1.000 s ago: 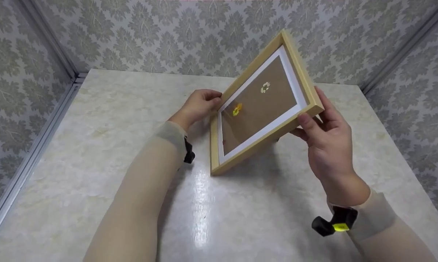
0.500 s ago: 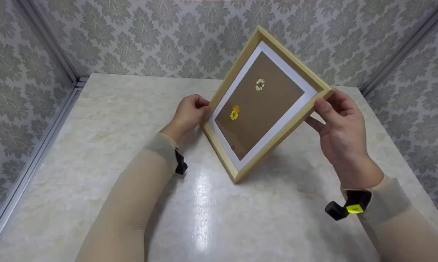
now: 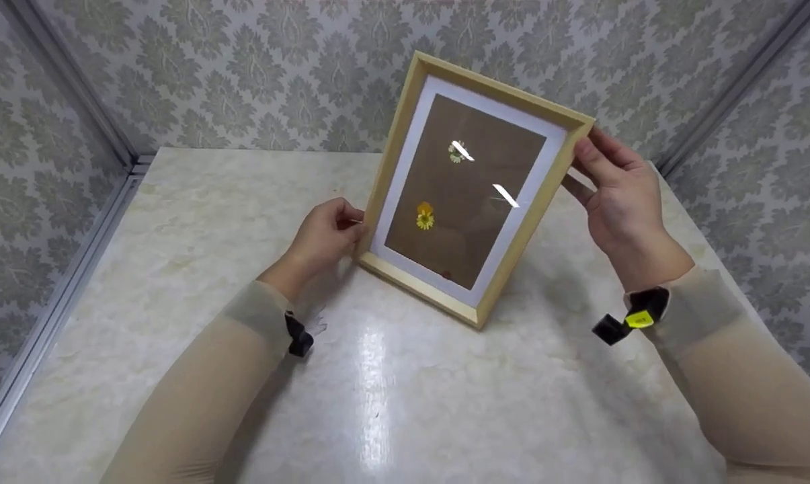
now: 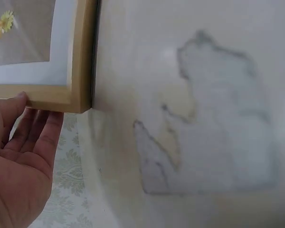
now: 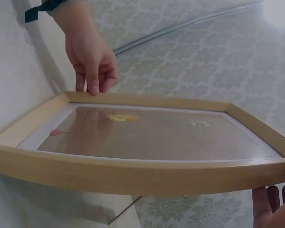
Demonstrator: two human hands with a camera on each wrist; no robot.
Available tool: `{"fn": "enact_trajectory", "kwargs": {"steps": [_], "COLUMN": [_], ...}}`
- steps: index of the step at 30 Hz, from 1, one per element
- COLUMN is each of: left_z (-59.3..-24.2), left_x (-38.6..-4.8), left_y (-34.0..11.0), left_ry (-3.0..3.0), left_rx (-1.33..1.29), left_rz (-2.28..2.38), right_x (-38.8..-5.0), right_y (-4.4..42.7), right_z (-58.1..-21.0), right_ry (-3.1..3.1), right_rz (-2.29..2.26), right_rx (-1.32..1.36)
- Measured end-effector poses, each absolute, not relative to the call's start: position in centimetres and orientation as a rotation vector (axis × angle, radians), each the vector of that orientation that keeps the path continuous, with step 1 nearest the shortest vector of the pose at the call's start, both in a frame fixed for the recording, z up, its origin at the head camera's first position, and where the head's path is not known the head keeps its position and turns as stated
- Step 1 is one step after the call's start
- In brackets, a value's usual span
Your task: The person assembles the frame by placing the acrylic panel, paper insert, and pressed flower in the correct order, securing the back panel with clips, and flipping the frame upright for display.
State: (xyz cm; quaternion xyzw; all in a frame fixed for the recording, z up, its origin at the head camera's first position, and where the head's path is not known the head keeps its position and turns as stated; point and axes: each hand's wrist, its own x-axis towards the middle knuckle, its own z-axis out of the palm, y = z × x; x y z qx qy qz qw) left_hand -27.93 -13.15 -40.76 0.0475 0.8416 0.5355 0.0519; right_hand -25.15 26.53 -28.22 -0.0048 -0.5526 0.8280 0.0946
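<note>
A light wooden picture frame [image 3: 421, 289] leans back on the table, tilted, its lower edge near the tabletop. Behind its glass a white mat surrounds a brown panel [image 3: 475, 235]. On the panel lie a white flower [image 3: 456, 153], a yellow flower [image 3: 425, 219] with an orange petal and a small red bit [image 5: 55, 133]. My left hand [image 3: 320, 235] pinches the lower left side; in the left wrist view its thumb lies on the wood, fingers beneath. My right hand [image 3: 623, 202] grips the upper right corner, thumb in front; its other fingers are partly hidden behind.
The pale marbled table [image 3: 243, 195] extends around the frame, with patterned wallpaper [image 3: 331, 74] at its back and sides. A metal rail [image 3: 48, 323] runs along the left. A blurred grey outline [image 4: 204, 192] shows on the pale surface below the left wrist.
The picture frame has turned to face the head camera more squarely, its top corner swinging left. My left hand has moved left and nearer; my right hand has risen with its corner.
</note>
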Motion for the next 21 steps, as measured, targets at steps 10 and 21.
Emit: {"fn": "enact_trajectory", "kwargs": {"steps": [10, 21], "left_z": [-41.5, -41.4], "left_x": [-24.6, -22.9], "left_y": [-13.7, -13.4], "left_ry": [2.519, 2.559], "left_rx": [0.263, 0.362], "left_rz": [1.609, 1.544], "right_x": [-29.9, -32.0], "right_y": [25.6, 24.5], "right_z": [-26.8, -26.7], "right_ry": [-1.722, -1.753], "right_rz": [2.462, 2.433], "right_rx": [-0.119, -0.127]}}
